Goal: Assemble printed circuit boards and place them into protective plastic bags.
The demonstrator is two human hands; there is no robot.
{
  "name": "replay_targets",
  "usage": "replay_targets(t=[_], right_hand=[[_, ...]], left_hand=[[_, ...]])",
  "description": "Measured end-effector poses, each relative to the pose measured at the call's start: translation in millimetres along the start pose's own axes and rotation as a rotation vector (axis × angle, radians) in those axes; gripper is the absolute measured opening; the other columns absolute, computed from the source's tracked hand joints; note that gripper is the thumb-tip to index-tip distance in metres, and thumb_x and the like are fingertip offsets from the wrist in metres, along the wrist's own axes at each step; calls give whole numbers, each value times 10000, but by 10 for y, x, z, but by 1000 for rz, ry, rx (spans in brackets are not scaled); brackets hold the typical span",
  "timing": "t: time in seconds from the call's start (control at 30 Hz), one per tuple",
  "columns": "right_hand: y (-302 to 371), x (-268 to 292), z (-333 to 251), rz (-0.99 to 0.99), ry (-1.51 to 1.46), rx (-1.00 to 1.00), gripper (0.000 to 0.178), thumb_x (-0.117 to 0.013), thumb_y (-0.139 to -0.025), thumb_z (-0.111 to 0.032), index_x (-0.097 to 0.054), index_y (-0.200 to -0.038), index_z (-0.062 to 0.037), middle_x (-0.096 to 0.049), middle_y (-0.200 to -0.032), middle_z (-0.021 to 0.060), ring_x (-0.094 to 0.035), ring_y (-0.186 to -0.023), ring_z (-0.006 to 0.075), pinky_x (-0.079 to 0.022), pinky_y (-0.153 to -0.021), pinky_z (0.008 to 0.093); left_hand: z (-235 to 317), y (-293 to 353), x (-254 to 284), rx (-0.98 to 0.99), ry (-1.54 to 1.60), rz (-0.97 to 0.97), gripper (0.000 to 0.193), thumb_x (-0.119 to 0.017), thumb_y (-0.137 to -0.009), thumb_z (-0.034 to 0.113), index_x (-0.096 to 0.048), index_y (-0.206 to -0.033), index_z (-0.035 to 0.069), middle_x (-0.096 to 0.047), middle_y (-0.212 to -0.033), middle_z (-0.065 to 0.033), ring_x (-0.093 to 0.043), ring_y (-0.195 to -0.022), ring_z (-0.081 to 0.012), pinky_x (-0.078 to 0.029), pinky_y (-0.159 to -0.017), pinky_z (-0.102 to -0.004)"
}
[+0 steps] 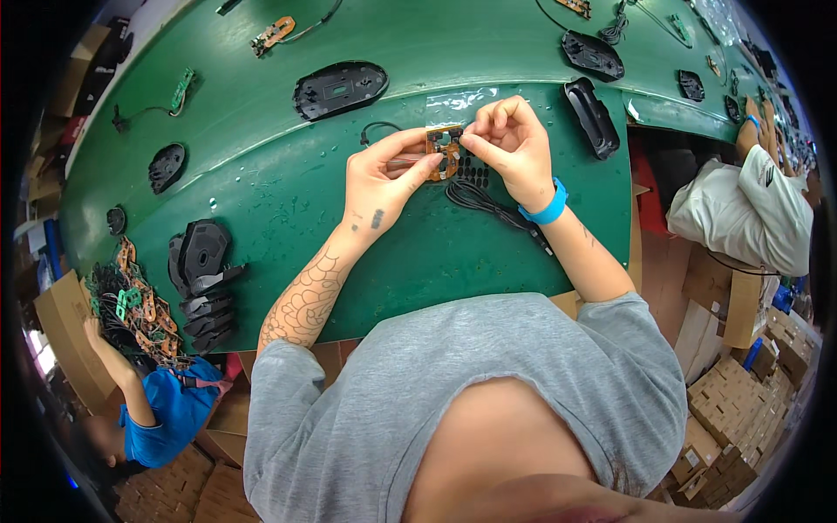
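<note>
My left hand (pixel 386 173) grips an orange-brown circuit board (pixel 442 162) by its left side, thumb in front. The board stands tilted above the green bench and carries black parts along its upper edge. At the board's upper right corner, my right hand (pixel 516 148) has thumb and index finger pinched together, the other fingers curled. Whatever lies between those fingertips is too small or hidden to make out. Just below the right hand is a patch of small black pads (pixel 474 173). A bundled black cable (pixel 494 207) lies beneath the board, and clear plastic film (pixel 462 99) behind it.
Black mouse shells (pixel 340 89) lie beyond my hands, with another shell (pixel 592 118) to the right. Stacked black shells (pixel 203 257) and a heap of wired circuit boards (pixel 144 305) stand left. A co-worker in blue (pixel 179 405) sits lower left; another person in white (pixel 741 213) sits right.
</note>
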State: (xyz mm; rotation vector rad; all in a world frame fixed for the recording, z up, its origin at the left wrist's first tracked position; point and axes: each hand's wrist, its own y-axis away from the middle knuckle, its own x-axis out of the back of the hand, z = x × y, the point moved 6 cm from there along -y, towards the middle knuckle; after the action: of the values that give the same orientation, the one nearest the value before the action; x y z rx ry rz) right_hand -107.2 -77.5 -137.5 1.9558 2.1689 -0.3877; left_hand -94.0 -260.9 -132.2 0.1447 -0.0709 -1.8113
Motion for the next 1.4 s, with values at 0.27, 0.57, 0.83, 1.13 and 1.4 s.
replay_targets(t=[0.27,0.57,0.83,1.13,1.4], right_hand=[[-25,61,42,18,-114,-50,309,-664,-861,92,-423,-909,-95,-650,-1065,126,-658,-904,191,-555,-841,307],[-62,200,96,201,-476,-66,228,-635,-926,33,-453,-918,-103,-634,-1134,126,-653,-995,223,-563,-902,381],[-56,188,135,195,-511,-87,203,-636,-935,16,-472,-925,-103,-636,-1140,115,-651,-1015,230,-563,-909,407],[-66,144,99,185,-448,-72,191,-640,-932,18,-482,-948,-88,-641,-1136,113,-651,-1015,226,-575,-889,392],[-48,111,106,217,-339,-58,209,-645,-910,38,-472,-943,-74,-627,-1104,109,-634,-972,203,-593,-831,354]], left_hand=[[187,12,-115,-192,81,117,400,-714,-875,1,-635,-1267,13,-743,-1022,-103,-710,-919,-170,-575,-821,-267],[281,-17,-237,-527,-520,66,252,-714,-826,-15,-654,-1059,57,-708,-892,-23,-632,-797,-138,-501,-695,-267],[200,-85,-410,-544,-785,22,198,-727,-768,-42,-586,-856,64,-635,-774,7,-553,-667,-144,-460,-623,-258],[129,-91,-347,-399,-737,36,228,-727,-763,-54,-544,-811,74,-664,-811,11,-562,-667,-137,-455,-604,-255],[365,104,-395,-868,-624,13,300,-719,-775,-61,-467,-768,101,-697,-870,4,-627,-760,-145,-487,-671,-260]])
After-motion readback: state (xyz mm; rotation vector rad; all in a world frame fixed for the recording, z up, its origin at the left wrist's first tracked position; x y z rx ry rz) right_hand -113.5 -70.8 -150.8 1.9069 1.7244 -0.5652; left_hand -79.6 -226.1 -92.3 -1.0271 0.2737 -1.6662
